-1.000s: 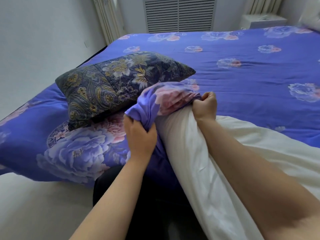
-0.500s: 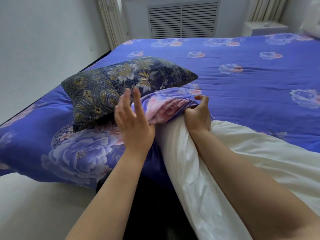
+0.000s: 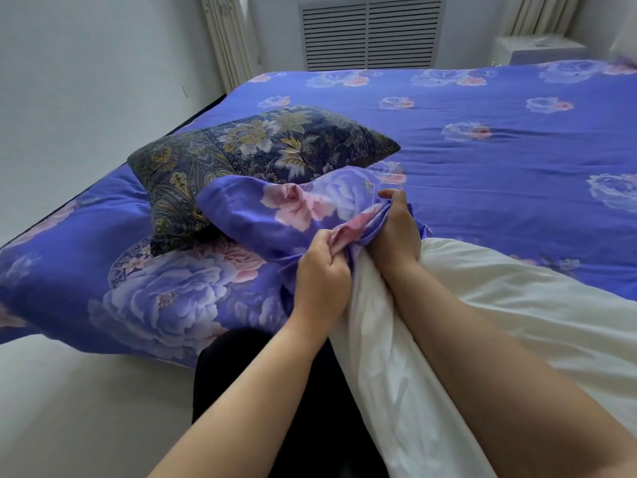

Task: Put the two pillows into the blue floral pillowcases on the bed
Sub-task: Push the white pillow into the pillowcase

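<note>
A white pillow is lying nearest, stretching toward the bed. At its far end, the left hand and right hand are each gripping bunched folds of the blue floral pillowcase. Just beyond the pillowcase, a dark patterned pillow is resting on the bed.

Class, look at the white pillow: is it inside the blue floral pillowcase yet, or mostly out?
Mostly out. The white pillow lies bare; only its far end meets the bunched pillowcase.
</note>
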